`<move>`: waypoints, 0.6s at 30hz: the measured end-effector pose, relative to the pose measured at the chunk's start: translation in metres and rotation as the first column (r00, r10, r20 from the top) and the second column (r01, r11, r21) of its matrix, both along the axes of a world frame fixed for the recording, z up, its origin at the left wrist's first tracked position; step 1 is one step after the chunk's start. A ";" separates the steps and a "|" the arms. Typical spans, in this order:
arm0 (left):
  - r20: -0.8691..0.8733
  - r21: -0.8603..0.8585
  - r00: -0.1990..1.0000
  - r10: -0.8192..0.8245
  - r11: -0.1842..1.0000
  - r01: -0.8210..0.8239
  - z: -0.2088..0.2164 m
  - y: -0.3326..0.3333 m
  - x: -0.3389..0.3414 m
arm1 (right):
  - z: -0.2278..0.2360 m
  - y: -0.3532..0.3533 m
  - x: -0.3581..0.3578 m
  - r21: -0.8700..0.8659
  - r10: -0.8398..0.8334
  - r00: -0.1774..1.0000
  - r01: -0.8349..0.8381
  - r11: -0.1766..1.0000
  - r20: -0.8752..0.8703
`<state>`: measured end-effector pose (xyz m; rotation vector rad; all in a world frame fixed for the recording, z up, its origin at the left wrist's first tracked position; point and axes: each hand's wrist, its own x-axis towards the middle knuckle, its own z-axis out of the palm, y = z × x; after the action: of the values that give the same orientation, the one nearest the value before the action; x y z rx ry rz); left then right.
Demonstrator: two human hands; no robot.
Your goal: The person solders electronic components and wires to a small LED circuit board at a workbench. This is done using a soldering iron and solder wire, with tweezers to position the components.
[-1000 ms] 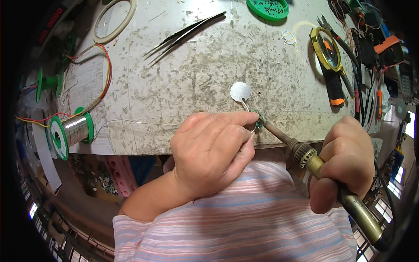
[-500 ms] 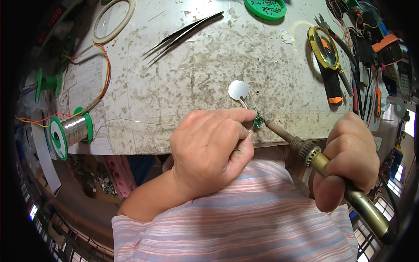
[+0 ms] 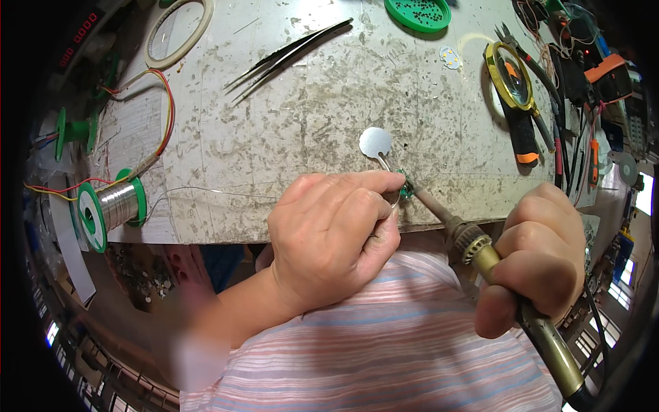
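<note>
My right hand [image 3: 546, 254] is closed round the handle of a soldering iron [image 3: 484, 254]. The iron's tip meets a small green circuit board [image 3: 405, 187] at the table's near edge. My left hand [image 3: 329, 233] is closed, its index fingertip and thumb at that board; the fingers partly hide what they pinch. A pale wire leads from the board to a round silver disc [image 3: 375, 142] lying just beyond. Solder wire [image 3: 226, 189] stretches from a spool [image 3: 117, 204] on the left and passes behind my left hand.
Black tweezers [image 3: 292, 58] lie at the far middle. A green dish [image 3: 419, 15] holds small dark parts. To the right are a gold-rimmed magnifying glass [image 3: 509, 75], pliers [image 3: 535, 65] and a small white disc with yellow spots [image 3: 449, 58]. A tape ring [image 3: 177, 33] lies far left.
My right hand and the soldering iron's handle have shifted slightly left and down, with the tip closer in on the board. My left hand is almost unmoved.
</note>
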<state>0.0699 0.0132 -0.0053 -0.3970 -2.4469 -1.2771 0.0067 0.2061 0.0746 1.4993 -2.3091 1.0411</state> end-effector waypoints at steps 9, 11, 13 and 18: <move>-0.006 0.005 1.000 0.017 1.000 -0.017 0.000 0.001 0.001 | 0.000 0.002 -0.003 -0.014 -0.005 1.000 0.005 1.000 0.008; 0.000 0.015 1.000 0.008 1.000 -0.008 0.000 0.001 0.000 | 0.002 0.002 -0.003 0.003 -0.006 1.000 0.006 1.000 0.015; 0.021 0.008 1.000 -0.008 1.000 0.008 0.003 -0.003 0.003 | -0.002 0.003 -0.001 -0.052 -0.024 1.000 0.023 0.998 -0.014; -0.035 -0.002 0.998 -0.050 0.999 0.050 0.005 -0.002 -0.005 | -0.001 0.039 -0.019 -0.505 -0.530 0.847 0.446 0.739 -0.027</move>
<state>0.0650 0.0116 -0.0002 -0.4797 -2.4232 -1.2784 -0.0123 0.2456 0.0735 0.6928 -1.9503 1.1545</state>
